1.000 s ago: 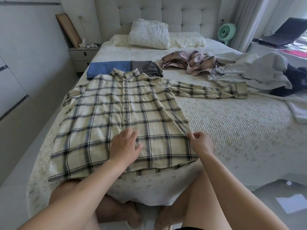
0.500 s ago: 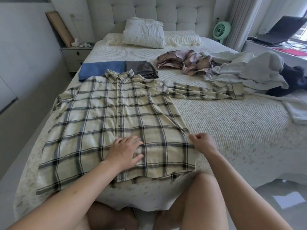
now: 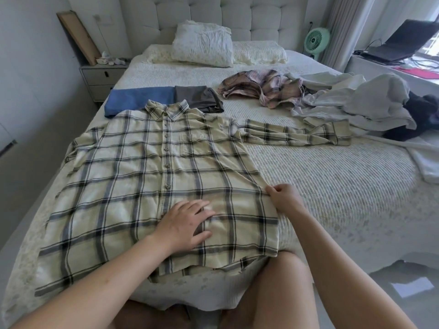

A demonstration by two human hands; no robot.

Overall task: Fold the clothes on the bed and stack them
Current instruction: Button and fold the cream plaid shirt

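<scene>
Two hands work a plaid shirt laid on the bed: left hand spread flat, right hand pinching its side seam

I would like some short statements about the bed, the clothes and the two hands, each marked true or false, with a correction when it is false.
1. The plaid shirt lies spread out with its buttoned front facing up. True.
2. The left hand lifts the shirt's collar. False: it rests flat on the lower front of the shirt, fingers spread.
3. The right hand pinches the shirt's side edge. True.
4. Both sleeves are folded across the chest. False: the right-side sleeve lies stretched out sideways on the bedspread.
5. A folded blue garment and a folded grey garment lie side by side beyond the collar. True.
6. The green fan stands on the nightstand. False: it stands on the opposite side of the bed.
</scene>
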